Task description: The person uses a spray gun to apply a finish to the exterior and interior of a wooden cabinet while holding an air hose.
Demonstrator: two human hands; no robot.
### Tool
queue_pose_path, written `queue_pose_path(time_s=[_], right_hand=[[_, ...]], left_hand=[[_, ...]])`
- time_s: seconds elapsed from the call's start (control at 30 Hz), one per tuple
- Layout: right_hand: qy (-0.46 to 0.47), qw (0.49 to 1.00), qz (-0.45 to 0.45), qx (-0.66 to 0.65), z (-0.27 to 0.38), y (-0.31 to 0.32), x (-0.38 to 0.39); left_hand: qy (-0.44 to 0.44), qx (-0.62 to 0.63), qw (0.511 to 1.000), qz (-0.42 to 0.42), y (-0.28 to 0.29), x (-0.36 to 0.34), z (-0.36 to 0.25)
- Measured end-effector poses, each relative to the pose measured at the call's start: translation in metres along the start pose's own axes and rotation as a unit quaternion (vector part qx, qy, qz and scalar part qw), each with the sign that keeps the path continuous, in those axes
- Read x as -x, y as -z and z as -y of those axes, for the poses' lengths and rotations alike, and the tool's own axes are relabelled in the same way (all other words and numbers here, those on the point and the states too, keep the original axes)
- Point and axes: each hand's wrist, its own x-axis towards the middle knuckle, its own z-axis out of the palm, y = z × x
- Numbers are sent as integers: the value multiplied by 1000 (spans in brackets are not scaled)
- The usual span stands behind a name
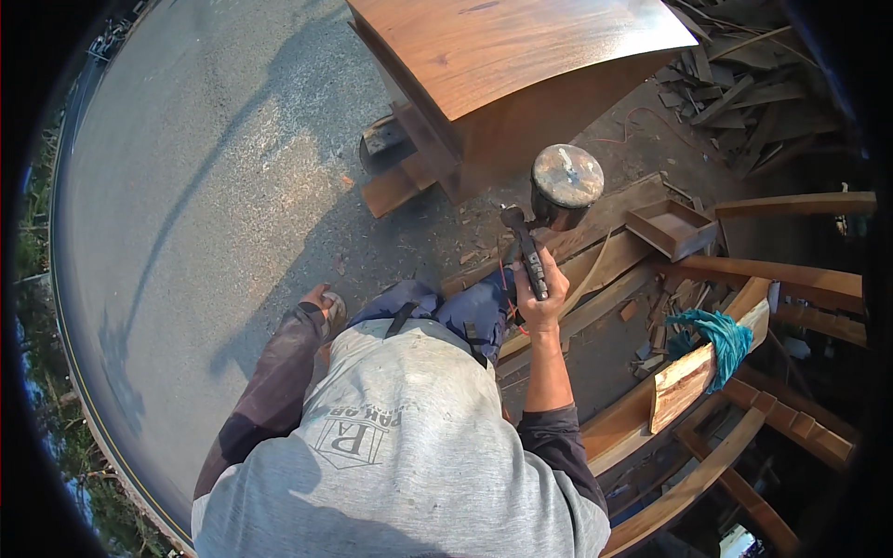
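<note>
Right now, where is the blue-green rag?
In the head view, the rag is on the person's right, draped over the top of a short wood plank, right of the right hand that grips a dark tool.

No package, sign or screen shows anywhere in this view. The one label-like thing is the dark printed emblem on the grey cotton shirt (391, 446) the person wears: a blocky angular mark with a short row of lettering beside it, printed in dark grey on the lighter grey cloth. It sits low in the picture, near the middle, on the chest of the shirt, and appears upside down from the head camera. The print is slightly creased with the fabric.
</note>
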Motion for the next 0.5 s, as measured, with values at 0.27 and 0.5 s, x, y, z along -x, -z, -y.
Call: queue_pose_path(time_s=[0.27,0.5], right_hand=[[-155,987,16,41,-131,-42,56],[-251,964,57,64,-222,-63,78]], left_hand=[[44,-85,995,-30,10,34,60],[9,-122,993,-3,28,33,19]])
